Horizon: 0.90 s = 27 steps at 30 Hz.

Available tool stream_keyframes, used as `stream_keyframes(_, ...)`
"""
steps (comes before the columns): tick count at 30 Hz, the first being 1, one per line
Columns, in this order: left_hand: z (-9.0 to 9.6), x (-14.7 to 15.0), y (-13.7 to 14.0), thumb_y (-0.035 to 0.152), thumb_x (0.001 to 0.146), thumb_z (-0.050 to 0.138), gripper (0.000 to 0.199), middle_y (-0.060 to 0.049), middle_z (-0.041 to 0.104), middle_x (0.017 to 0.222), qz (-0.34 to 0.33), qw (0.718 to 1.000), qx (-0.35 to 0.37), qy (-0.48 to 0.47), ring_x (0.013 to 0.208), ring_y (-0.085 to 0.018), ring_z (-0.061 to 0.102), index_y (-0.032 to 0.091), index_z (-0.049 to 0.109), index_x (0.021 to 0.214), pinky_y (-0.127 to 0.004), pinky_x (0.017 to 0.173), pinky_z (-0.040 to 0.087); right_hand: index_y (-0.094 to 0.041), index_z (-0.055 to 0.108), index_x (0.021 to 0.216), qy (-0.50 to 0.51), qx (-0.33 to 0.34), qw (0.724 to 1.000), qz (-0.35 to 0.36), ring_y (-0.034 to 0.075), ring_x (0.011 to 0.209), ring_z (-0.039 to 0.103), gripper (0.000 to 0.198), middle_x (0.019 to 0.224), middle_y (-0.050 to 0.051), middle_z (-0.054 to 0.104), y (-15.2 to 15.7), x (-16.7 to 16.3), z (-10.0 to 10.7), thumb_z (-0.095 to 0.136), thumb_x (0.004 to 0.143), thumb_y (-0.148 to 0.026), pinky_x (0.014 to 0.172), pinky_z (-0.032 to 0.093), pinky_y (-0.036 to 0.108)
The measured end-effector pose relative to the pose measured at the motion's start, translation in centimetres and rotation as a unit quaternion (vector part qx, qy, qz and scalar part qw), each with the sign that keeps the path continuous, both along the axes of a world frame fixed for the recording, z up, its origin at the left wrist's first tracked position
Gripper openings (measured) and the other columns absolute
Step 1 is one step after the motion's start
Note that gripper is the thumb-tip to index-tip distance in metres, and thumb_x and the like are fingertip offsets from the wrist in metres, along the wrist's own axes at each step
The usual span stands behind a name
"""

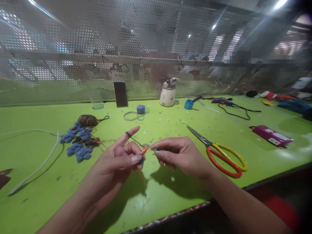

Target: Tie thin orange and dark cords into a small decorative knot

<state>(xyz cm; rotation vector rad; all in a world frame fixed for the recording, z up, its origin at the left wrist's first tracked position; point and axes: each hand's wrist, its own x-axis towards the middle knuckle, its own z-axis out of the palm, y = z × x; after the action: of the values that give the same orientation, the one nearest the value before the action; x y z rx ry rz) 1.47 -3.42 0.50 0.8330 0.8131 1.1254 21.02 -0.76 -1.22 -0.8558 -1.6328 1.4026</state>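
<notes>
White cable: it lies bent near the left end of the desk (151, 208), its thick end (18, 187) toward the front-left corner; my left forearm could drag it if I swing wide.
Yarn ball and blue flowers: the ball (87, 120) sits just behind the flowers (81, 153), left of my hands; an orange thread leads from there toward my left hand (115, 162), so a sharp pull could snag it or tug the flowers along.
Left grip: my thumb and fingers pinch the small orange piece (144, 150), held above the front half of the desk; a loose pinch could let it twist.
Dark strand: it runs from around my raised left index finger (135, 141) to the hook; if that finger dips, the strand could slacken and slip off the tip.
Right grip: my right hand (180, 152) pinches the hook (151, 149) between thumb and forefinger; too steep a turn could split the yarn or drop a loop.
Scissors: they (206, 141) lie right of my hand, handles near the front edge; my elbow or forearm could knock them off.
</notes>
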Motion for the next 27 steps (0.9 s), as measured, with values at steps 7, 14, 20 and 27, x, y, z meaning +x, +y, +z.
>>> stream_keyframes(7,0.4,-0.1,-0.4,0.001,0.064,0.075,0.089,0.001,0.064,0.072,-0.006,1.0,0.007,-0.008,0.058,-0.01,0.056,0.021,0.038,0.142,-0.02,0.058,0.046,-0.012,0.075,0.096,-0.043,0.122,0.992,-0.013,0.004,0.044,0.045,0.018,0.059,0.0,0.063,0.2,0.7,0.2,0.067,0.081,-0.017,0.042,0.036,0.017)
stream_keyframes(14,0.5,-0.1,-0.5,0.002,0.064,0.074,0.092,-0.001,0.064,0.071,-0.019,1.0,0.015,-0.007,0.058,-0.011,0.056,0.023,0.034,0.144,-0.02,0.056,0.045,-0.011,0.075,0.096,-0.088,0.236,0.968,-0.017,0.008,0.055,0.058,0.017,0.072,0.006,0.073,0.6,1.2,0.3,0.067,0.082,-0.015,0.05,0.046,0.019)
stream_keyframes(20,0.7,-0.1,-0.7,0.002,0.063,0.074,0.089,-0.001,0.064,0.071,-0.008,1.0,0.029,0.005,0.058,-0.012,0.057,0.022,0.039,0.142,-0.02,0.056,0.045,-0.012,0.075,0.095,-0.095,0.319,0.943,-0.008,0.008,0.059,0.06,0.016,0.075,0.004,0.074,0.6,1.4,0.8,0.067,0.081,-0.008,0.057,0.048,0.018)
stream_keyframes(27,0.9,0.0,-0.8,0.002,0.063,0.073,0.082,-0.001,0.063,0.071,0.008,1.0,0.028,0.005,0.059,-0.011,0.056,0.022,0.045,0.138,-0.019,0.055,0.045,-0.01,0.074,0.096,-0.092,0.34,0.936,0.001,0.008,0.061,0.061,0.017,0.076,0.006,0.074,0.6,1.6,0.9,0.066,0.082,-0.007,0.057,0.048,0.018)
